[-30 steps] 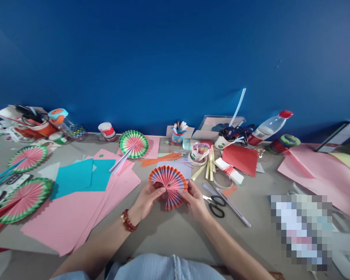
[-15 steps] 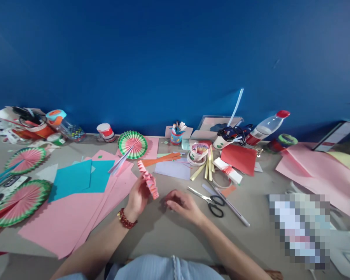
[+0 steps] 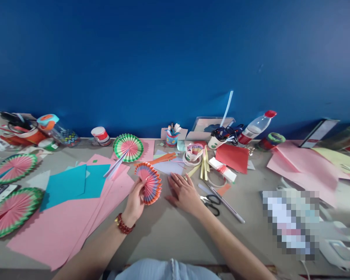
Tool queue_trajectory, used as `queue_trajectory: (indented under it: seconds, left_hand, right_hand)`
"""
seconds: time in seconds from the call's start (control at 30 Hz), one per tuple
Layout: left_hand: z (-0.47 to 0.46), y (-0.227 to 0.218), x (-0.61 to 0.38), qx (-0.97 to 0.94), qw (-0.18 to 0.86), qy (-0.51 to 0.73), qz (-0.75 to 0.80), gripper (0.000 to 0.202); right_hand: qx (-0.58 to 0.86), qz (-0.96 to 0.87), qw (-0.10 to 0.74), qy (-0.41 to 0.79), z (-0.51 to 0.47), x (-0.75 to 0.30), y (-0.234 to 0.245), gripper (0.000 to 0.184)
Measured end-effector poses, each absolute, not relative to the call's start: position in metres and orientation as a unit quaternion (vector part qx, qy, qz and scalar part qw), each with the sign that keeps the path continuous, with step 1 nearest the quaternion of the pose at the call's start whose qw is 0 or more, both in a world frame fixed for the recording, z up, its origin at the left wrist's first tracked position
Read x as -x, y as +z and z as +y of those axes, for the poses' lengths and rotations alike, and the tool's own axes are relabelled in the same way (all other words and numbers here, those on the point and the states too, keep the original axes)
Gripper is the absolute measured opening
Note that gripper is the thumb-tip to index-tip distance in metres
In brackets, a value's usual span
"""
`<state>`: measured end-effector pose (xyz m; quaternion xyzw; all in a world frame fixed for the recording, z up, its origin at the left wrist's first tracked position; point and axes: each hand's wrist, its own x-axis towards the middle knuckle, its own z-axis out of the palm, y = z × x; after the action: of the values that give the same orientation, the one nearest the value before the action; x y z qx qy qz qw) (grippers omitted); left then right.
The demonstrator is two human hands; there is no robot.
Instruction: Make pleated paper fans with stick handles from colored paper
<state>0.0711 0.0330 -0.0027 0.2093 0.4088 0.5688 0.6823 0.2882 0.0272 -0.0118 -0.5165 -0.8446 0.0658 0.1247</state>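
Note:
A pleated paper fan [image 3: 150, 182], pink with orange and bluish-purple bands, is pinched at its left side in my left hand [image 3: 136, 204]. Its folds are spread and face me. To the right, my right hand [image 3: 182, 193] lies palm down on the table with its fingers stretched out, holding nothing. Scissors [image 3: 212, 203] with black handles lie partly behind that hand, their blades mostly hidden. Orange paper strips [image 3: 162, 158] and a pale lilac sheet [image 3: 169, 167] lie just beyond both hands.
Pink sheets [image 3: 55, 229] and blue sheets [image 3: 65, 181] cover the left side. Green-edged paper fans [image 3: 128, 147] stand and lie there too. On the right are a pen [image 3: 227, 205], a white cup [image 3: 193, 153], yellow strips [image 3: 204, 165], red paper [image 3: 232, 157] and a plastic bottle [image 3: 256, 128].
My left hand has turned the fan from edge-on to face-on, showing its spread pleats. My right hand has moved forward and flattened on the table, covering the scissors' blades.

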Motion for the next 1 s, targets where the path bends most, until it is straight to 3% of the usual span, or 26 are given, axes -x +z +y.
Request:
queue_trajectory:
  seconds: [0.1, 0.3, 0.5, 0.77, 1.0]
  left_hand:
    - [0.030, 0.001, -0.073, -0.226, 0.689, 0.557, 0.406, 0.032]
    - [0.029, 0.002, -0.076, -0.243, 0.701, 0.549, 0.386, 0.028]
    - [0.031, 0.000, -0.074, -0.212, 0.699, 0.547, 0.410, 0.030]
    - [0.029, 0.000, -0.075, -0.221, 0.695, 0.538, 0.423, 0.033]
    - [0.027, 0.002, -0.078, -0.247, 0.700, 0.525, 0.416, 0.031]
  right_hand:
    - [0.512, -0.848, 0.128, 0.056, 0.025, -0.287, -0.008, 0.064]
    - [0.532, -0.836, 0.120, 0.060, -0.003, -0.321, 0.010, 0.037]
    - [0.560, -0.811, 0.167, 0.001, -0.041, -0.353, -0.009, 0.041]
    - [0.560, -0.813, 0.163, -0.001, -0.035, -0.365, -0.013, 0.042]
    - [0.594, -0.777, 0.208, -0.016, -0.019, -0.372, -0.009, 0.032]
